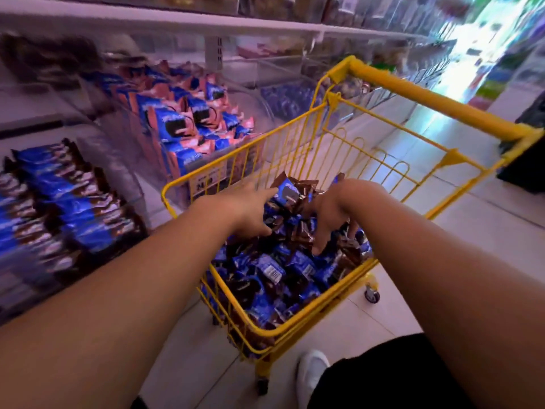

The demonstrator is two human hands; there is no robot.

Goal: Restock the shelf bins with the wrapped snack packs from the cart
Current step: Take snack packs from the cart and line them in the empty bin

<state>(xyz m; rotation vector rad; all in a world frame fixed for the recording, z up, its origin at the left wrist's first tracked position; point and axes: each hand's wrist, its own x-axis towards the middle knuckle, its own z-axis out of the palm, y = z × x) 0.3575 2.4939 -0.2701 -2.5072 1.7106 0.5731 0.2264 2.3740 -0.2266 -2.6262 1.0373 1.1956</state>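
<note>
We look down on a small yellow wire shopping cart [295,323] standing on a pale tiled floor [398,305], just beside a run of clear plastic shelf bins [118,172] on our left. The cart basket holds a loose heap of blue-and-brown wrapped snack packs [277,273], filling its near end.

Both bare arms reach into the basket. The left hand [250,208] lies over the heap near the cart's left wall; its fingers [265,193] extend forward, roughly straight, the tips touching one raised blue-and-brown pack [287,193] that stands above the pile. We cannot tell whether the thumb closes on it.

The right hand [330,214] hangs down into the heap, fingers pointing downward and loosely spread among the packs. We cannot tell whether it grips any.

The nearest bin at the left holds rows of blue-and-brown packs [59,202]. The next bin along holds blue-and-pink wrapped packs [191,119], with a yellow price label [208,180] on its front, seen through the cart wires.

A white shoe [311,376] and a black garment [398,376] show at the bottom edge.
</note>
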